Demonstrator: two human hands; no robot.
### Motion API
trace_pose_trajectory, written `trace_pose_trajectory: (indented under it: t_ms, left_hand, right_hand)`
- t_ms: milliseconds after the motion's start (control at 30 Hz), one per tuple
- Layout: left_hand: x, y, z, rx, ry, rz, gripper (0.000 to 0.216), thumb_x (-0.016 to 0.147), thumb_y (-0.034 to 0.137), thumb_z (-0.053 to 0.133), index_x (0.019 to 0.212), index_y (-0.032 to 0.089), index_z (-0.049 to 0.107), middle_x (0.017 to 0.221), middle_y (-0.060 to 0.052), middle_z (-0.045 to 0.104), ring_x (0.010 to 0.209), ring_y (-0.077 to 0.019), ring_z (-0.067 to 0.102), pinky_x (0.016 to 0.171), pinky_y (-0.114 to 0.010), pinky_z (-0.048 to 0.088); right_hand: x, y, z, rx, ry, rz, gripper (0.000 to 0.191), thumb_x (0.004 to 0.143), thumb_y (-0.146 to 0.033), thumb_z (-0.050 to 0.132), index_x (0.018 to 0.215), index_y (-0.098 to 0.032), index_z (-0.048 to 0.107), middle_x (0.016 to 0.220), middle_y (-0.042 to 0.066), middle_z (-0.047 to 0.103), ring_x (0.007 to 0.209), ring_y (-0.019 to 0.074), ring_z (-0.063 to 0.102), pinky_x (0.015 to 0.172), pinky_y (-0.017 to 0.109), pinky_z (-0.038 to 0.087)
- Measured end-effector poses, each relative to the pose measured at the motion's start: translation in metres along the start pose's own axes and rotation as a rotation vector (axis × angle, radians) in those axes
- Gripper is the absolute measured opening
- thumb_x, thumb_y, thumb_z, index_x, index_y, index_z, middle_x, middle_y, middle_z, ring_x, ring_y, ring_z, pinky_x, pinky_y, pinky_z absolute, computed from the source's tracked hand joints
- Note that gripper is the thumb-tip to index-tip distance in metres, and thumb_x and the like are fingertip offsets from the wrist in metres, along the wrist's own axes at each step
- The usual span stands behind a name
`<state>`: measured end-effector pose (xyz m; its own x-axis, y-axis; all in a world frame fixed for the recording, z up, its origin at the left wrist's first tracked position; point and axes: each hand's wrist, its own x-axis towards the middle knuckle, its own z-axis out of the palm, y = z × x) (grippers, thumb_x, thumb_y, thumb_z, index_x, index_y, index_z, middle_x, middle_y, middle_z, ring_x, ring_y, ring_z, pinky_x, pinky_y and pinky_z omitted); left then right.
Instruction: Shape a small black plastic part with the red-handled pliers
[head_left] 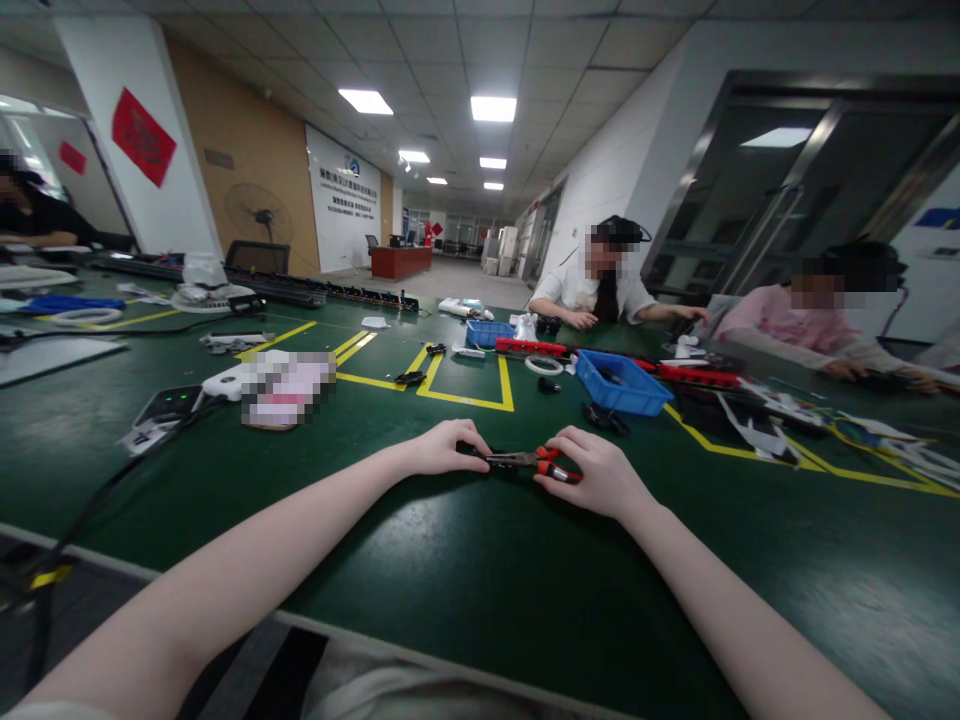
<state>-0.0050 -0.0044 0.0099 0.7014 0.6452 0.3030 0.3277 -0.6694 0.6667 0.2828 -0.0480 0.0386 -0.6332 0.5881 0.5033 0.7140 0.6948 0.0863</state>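
My right hand (596, 470) is closed round the red handles of a pair of needle-nose pliers (551, 464). The metal jaws point left, toward my left hand (448, 448). Between finger and thumb, my left hand pinches a small black part (504, 468) at the tips of the jaws. Part of this black piece shows behind and below the pliers; its exact kind is too small to make out. Both hands are low over the green table, close to its surface.
A blue bin (622, 382) holding dark parts stands beyond my right hand, with a black item (606, 418) before it. Small black parts (410, 378) lie near yellow tape (469, 404). A phone (289, 390) is at left. Two people (592, 280) sit across the green table (360, 600).
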Motion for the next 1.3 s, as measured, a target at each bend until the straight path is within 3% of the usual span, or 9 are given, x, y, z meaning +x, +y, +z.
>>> trace_pose_trajectory:
  t_ms: [367,1300]
  left_hand:
    - [0.0,0.0009,0.0019,-0.004,0.013,0.021,0.019,0.083,0.031,0.075,0.097,0.018,0.077,0.1,-0.007,0.067,0.098,-0.0195,0.062,0.093,-0.032,0.047]
    - [0.0011,-0.0012,0.0036,0.028,0.042,0.023,0.02,0.084,0.032,0.074,0.096,0.017,0.077,0.097,-0.007,0.063,0.092,-0.0189,0.061,0.086,-0.029,0.046]
  right_hand:
    - [-0.0004,-0.0003,-0.0005,0.06,0.005,0.037,0.026,0.083,-0.045,0.065,0.094,-0.021,0.063,0.093,0.007,0.066,0.077,0.0198,0.065,0.067,0.031,0.052]
    - [0.0017,-0.0043,-0.0006,0.107,-0.081,0.104,0.026,0.084,-0.046,0.064,0.094,-0.021,0.062,0.094,0.006,0.063,0.076,0.0193,0.065,0.066,0.031,0.051]
